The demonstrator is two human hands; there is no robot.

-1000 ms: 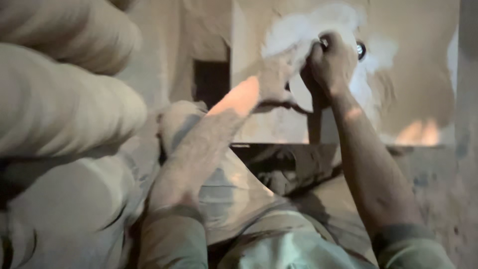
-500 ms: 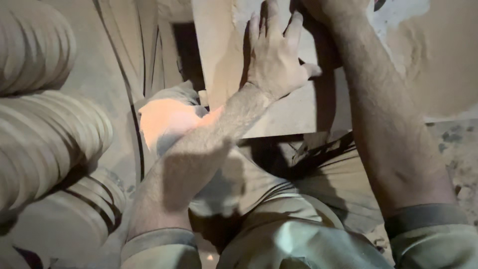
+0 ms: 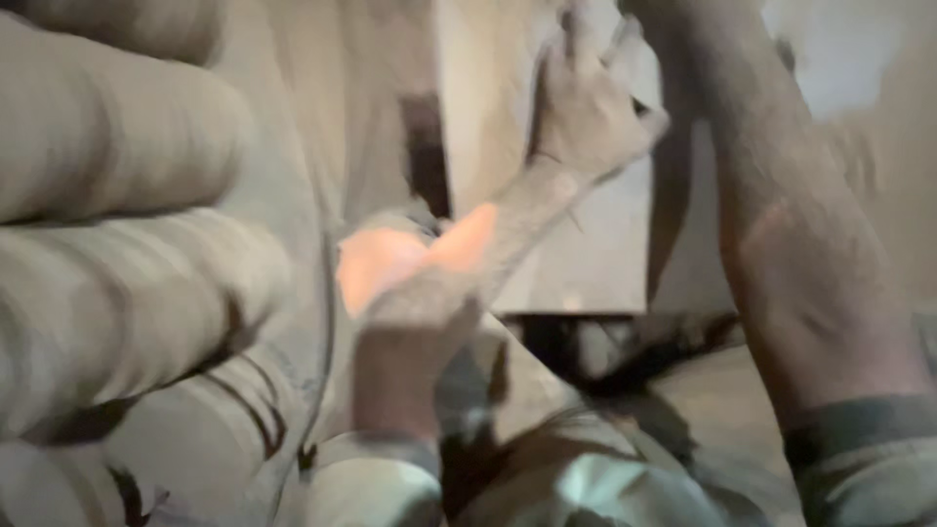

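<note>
Head view, blurred by motion. The left hand [image 3: 586, 107] lies flat on a pale slab [image 3: 576, 254] in the far middle of the scene, fingers [image 3: 571, 39] spread and pointing away, palm down on the surface; it pinches nothing. The slab stands out from the darker ground, its near edge straight, with a dark gap just under it.

The right forearm [image 3: 781, 224] runs up the right side, from a green-grey cuff [image 3: 864, 439] near the bottom to the top edge. The right hand is cut off by the frame's top, so its grip cannot be told. White dust [image 3: 849, 49] covers the surface far right, beside that arm.

On the left, rounded tan sacks [image 3: 117, 254] are stacked one above another, close to the left arm. Near the bottom centre are the person's knees in light trousers [image 3: 586, 488], below the slab.
</note>
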